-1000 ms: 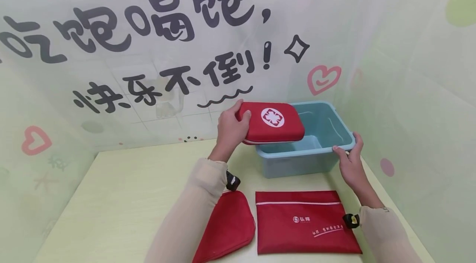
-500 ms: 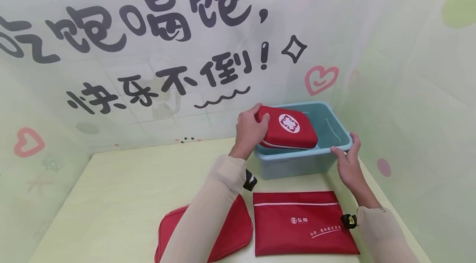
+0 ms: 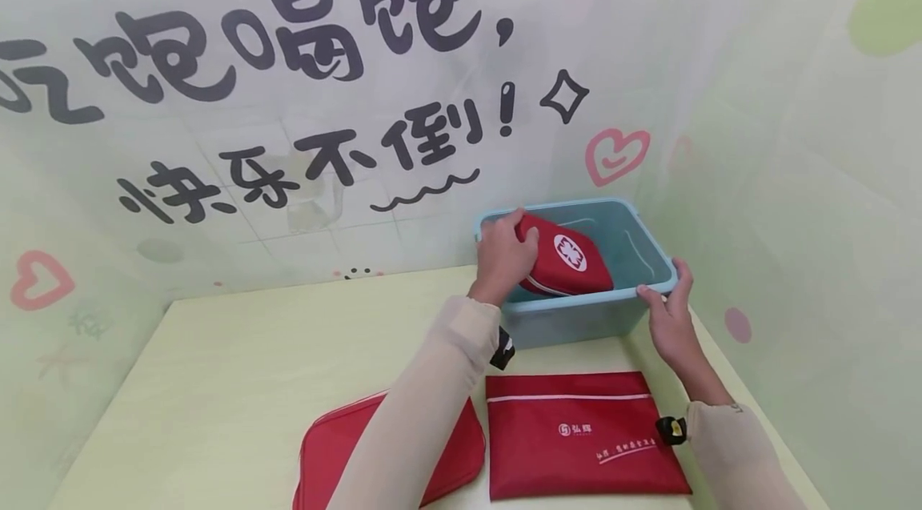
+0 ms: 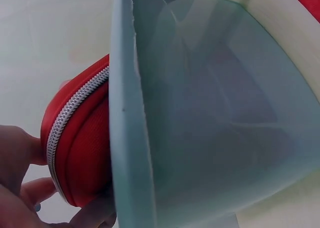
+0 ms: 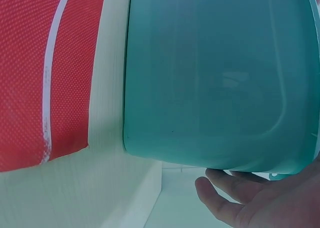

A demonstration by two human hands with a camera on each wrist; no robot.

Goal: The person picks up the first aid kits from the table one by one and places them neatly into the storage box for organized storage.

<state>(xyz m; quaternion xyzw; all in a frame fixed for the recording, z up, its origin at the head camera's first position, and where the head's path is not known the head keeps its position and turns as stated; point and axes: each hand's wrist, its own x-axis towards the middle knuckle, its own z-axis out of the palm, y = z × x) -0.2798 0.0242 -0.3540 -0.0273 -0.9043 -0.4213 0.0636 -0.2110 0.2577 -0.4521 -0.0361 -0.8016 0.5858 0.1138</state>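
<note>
My left hand [image 3: 506,255] grips the left end of a red zippered first-aid case [image 3: 569,258] marked with a white cross emblem. The case tilts down to the right, its lower end inside the pale blue plastic bin [image 3: 576,322]. In the left wrist view, fingers hold the case [image 4: 82,138] by its zipped end, partly hidden behind the bin's rim [image 4: 127,118]. My right hand [image 3: 673,322] holds the bin's front right corner, thumb over the rim. From the right wrist view, fingers [image 5: 225,188] of that hand lie along the bin's side [image 5: 215,88].
In front of the bin, a flat red zip pouch [image 3: 576,438] with white print lies on the pale table [image 3: 238,398]. Left of it, another red case [image 3: 450,454] sits partly under my left forearm. Printed walls stand behind and to the right, close to the bin.
My left hand has moved right and down, bringing the first-aid case from above the bin's left rim to a tilt inside it. My right hand has kept its hold on the corner.
</note>
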